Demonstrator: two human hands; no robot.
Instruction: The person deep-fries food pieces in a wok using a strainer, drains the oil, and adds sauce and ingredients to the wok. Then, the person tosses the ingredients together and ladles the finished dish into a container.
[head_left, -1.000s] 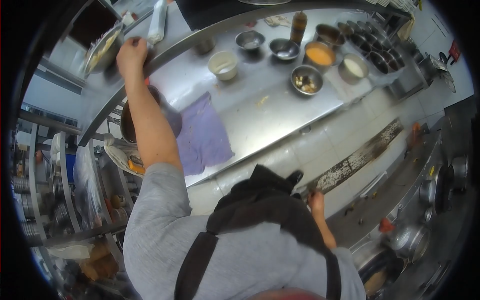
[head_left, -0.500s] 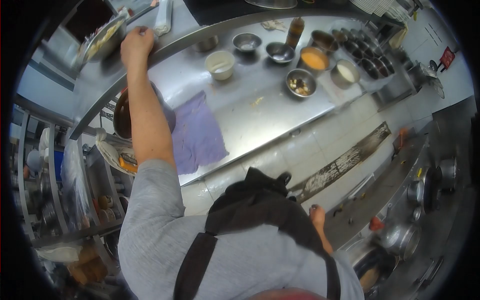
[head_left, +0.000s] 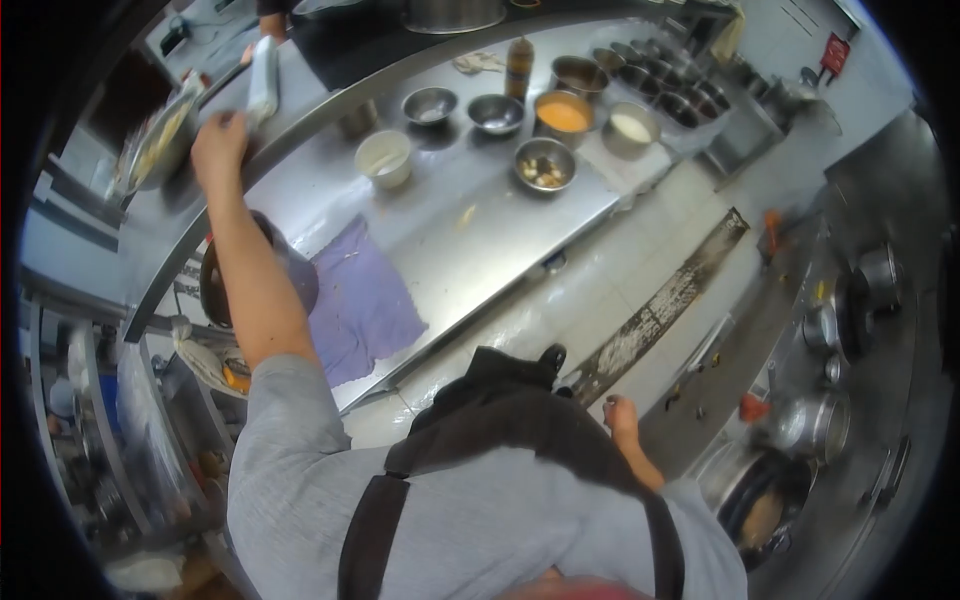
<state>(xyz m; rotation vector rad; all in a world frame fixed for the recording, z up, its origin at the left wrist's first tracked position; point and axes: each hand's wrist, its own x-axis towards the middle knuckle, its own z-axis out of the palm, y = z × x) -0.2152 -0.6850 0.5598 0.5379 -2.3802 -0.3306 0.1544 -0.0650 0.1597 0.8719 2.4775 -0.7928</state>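
My left hand [head_left: 219, 152] is stretched out over the raised metal shelf with its fingers curled closed. What it holds, if anything, is hidden. Just left of it stands a metal bowl [head_left: 165, 150] of pale yellowish pieces, and to its right lies a long whitish roll or packet [head_left: 263, 80]. Under my left forearm is a deep dark pot [head_left: 285, 272], partly covered by the arm. A purple cloth [head_left: 362, 300] lies flat beside that pot. My right hand [head_left: 622, 415] hangs low at my side, fingers curled in; any content cannot be seen.
On the steel counter [head_left: 470, 255] stand a white tub [head_left: 384, 160], metal bowls [head_left: 495, 115], a pot of orange liquid [head_left: 563, 115], a bowl of mixed pieces [head_left: 545, 165] and a sauce bottle [head_left: 518, 68]. A cooking range with pans [head_left: 765, 505] runs along the right. Part of another person [head_left: 272, 22] shows at the top.
The view has shifted, so the counter and its bowls sit further left and lower-edge items moved slightly. My left hand is still over the shelf by the bowl; my right hand is still low.
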